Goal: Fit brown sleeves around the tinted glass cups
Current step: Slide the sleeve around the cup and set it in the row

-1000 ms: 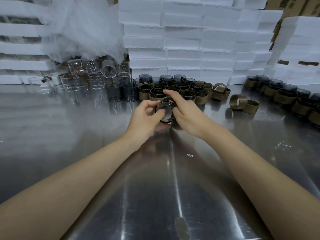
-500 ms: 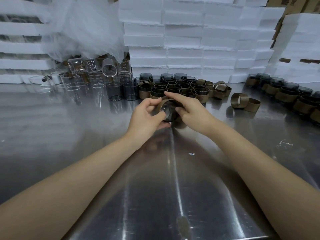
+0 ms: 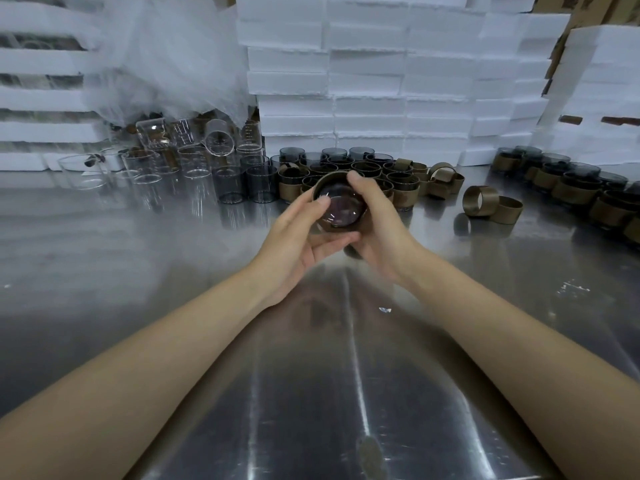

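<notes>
My shiny steel table [image 3: 173,271] carries clear glass cups [image 3: 194,169] far left, brown-sleeved tinted glass cups [image 3: 367,167] mid-back and along the right, loose brown sleeve rings [image 3: 481,201] between.

Cup: the tinted glass cup [image 3: 341,211] was tilted, one end facing me, above the counter [image 3: 346,375].
Sleeve: a brown sleeve [image 3: 328,179] ringed it.
Hands: my left hand [image 3: 298,237] and right hand [image 3: 381,223] gripped its sides.

Tinted cup [image 3: 340,210] inside brown sleeve [image 3: 360,221], base facing camera.

No words, brands or numbers can be read anywhere. Faint printed marks on one clear glass [image 3: 250,132] are too blurred.
</notes>
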A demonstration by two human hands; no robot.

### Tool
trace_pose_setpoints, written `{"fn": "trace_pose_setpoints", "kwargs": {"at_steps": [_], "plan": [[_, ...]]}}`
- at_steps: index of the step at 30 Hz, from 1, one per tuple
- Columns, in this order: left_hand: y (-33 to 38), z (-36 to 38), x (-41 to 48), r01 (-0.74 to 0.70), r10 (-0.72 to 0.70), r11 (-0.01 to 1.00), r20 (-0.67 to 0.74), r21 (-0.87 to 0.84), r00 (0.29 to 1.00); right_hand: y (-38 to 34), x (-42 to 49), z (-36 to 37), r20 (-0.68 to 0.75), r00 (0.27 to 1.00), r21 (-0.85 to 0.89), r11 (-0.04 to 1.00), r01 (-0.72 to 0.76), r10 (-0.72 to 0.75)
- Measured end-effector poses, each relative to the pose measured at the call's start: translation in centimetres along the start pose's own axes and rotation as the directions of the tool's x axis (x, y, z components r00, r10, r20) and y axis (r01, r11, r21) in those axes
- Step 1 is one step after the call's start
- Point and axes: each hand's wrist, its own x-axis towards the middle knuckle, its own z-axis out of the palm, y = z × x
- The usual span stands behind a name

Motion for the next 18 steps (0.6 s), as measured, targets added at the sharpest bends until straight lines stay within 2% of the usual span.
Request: {"fn": "trace_pose_setpoints", "kwargs": {"at_steps": [2, 3, 6, 9, 14, 18], "plan": [[0.3, -0.3, 0.1, 0.046, -0.046, 0.999, 0.008, 0.005, 0.999, 0.3, -0.2, -0.2, 0.044, 0.998, 0.198, 0.979, -0.043, 0.035], [0.5, -0.5, 0.1, 0.072, -0.072, 0.997, -0.013, 0.020, 0.997, 0.4, -0.2, -0.3, 0.045, 0.998, 0.238, 0.970, -0.053, 0.044], [0.7, -0.7, 0.2, 0.138, -0.130, 0.984, -0.084, 0.109, 0.988, 1.0, 0.0, -0.5, 0.055, 0.995, 0.274, 0.958, -0.089, 0.077], [0.5, -0.6, 0.3, 0.149, -0.135, 0.975, -0.096, 0.164, 0.986, 1.2, 0.1, -0.6, 0.077, 0.994, 0.293, 0.951, -0.094, 0.075], [0.9, -0.6, 0.3, 0.227, -0.216, 0.964, -0.090, 0.141, 0.972, 1.1, 0.2, -0.6, 0.070, 0.990, 0.292, 0.947, -0.134, 0.119], [1.1, -0.8, 0.5, 0.272, -0.263, 0.960, -0.107, 0.074, 0.959, 1.3, 0.6, -0.4, -0.027, 0.974, 0.428, 0.883, -0.194, 0.227]]}}
